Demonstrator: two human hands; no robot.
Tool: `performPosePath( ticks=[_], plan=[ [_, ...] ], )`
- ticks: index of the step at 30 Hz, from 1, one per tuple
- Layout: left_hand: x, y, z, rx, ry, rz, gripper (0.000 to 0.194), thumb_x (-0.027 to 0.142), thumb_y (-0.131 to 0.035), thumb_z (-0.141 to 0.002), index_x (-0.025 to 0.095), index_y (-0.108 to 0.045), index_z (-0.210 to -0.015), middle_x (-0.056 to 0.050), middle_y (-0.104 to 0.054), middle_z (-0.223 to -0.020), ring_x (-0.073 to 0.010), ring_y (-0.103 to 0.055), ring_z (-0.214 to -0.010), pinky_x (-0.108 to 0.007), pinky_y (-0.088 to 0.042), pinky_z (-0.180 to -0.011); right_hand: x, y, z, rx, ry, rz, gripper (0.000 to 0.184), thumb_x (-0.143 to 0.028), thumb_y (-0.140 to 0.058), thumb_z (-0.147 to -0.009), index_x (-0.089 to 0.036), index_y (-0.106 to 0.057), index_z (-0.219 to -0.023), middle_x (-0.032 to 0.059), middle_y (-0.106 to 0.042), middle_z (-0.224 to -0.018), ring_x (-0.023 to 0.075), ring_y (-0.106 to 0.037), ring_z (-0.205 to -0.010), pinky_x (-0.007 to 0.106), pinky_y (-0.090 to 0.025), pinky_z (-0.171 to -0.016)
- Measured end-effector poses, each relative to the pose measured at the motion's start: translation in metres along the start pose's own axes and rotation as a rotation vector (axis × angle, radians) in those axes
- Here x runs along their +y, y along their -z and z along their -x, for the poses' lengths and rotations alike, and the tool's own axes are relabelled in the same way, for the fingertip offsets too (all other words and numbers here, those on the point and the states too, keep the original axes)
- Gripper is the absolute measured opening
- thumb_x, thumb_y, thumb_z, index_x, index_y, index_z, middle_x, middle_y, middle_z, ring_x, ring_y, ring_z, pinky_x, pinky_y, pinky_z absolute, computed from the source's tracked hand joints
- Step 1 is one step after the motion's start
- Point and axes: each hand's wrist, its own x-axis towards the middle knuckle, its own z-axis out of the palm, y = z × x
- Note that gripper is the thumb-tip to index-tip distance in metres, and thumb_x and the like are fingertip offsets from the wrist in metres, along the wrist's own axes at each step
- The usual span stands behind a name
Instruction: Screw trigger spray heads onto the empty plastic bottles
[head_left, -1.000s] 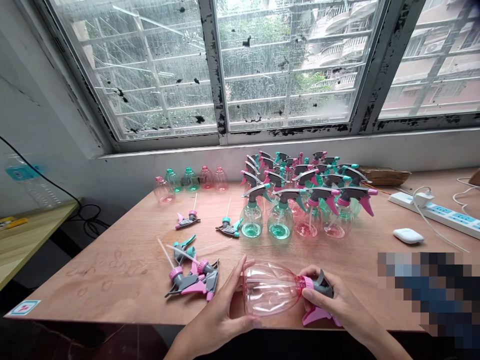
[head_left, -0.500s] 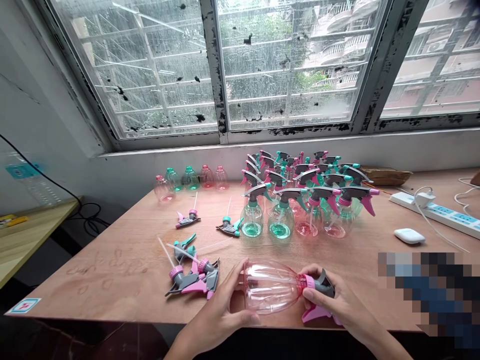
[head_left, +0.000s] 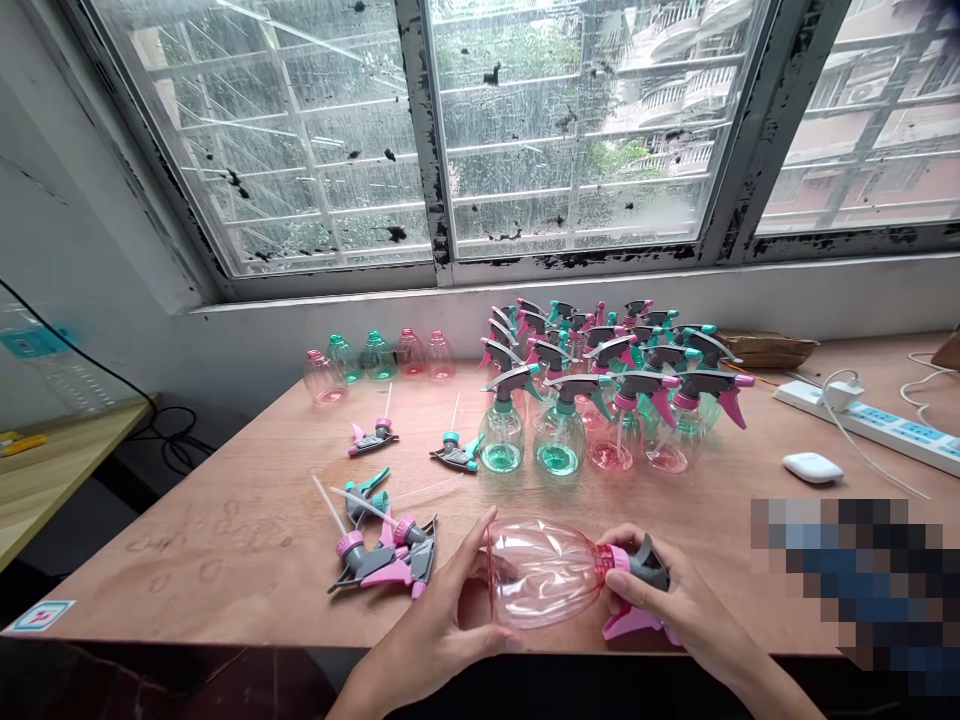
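Observation:
A clear pink spray bottle [head_left: 540,572] lies on its side near the front edge of the wooden table [head_left: 240,540]. My left hand [head_left: 442,620] wraps round its base. My right hand [head_left: 675,600] grips the pink collar and grey-and-pink trigger head [head_left: 641,585] at the bottle's neck. To the left of my hands lies a small heap of loose trigger heads [head_left: 382,550] in pink and teal with their dip tubes.
A crowd of assembled spray bottles [head_left: 600,400] stands mid-table. Several headless bottles [head_left: 375,358] line the back left, with two loose trigger heads [head_left: 416,445] in front. At right lie a power strip [head_left: 870,425] and a white case [head_left: 814,467].
Both hands keep their hold on the bottle and trigger head; the bottle shifts only slightly. The view has drifted a little.

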Motion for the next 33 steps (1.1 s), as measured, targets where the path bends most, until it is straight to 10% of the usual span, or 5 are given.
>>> performPosePath(
  ticks=[33],
  plan=[
    [-0.0069, 0.0028, 0.0042, -0.006, -0.091, -0.148, 0.096, 0.029, -0.075, -0.087, 0.043, -0.012, -0.158, 0.002, -0.014, -0.170, -0.0292, -0.018, -0.155, -0.046, -0.014, -0.128, -0.0033, 0.0028, -0.0008, -0.101, 0.003, -0.072, 0.034, -0.048, -0.075, -0.097, -0.016, -0.065, -0.103, 0.0017, -0.070, -0.074, 0.0201, -0.064, -0.067, 0.027, -0.051, -0.063]
  ],
)
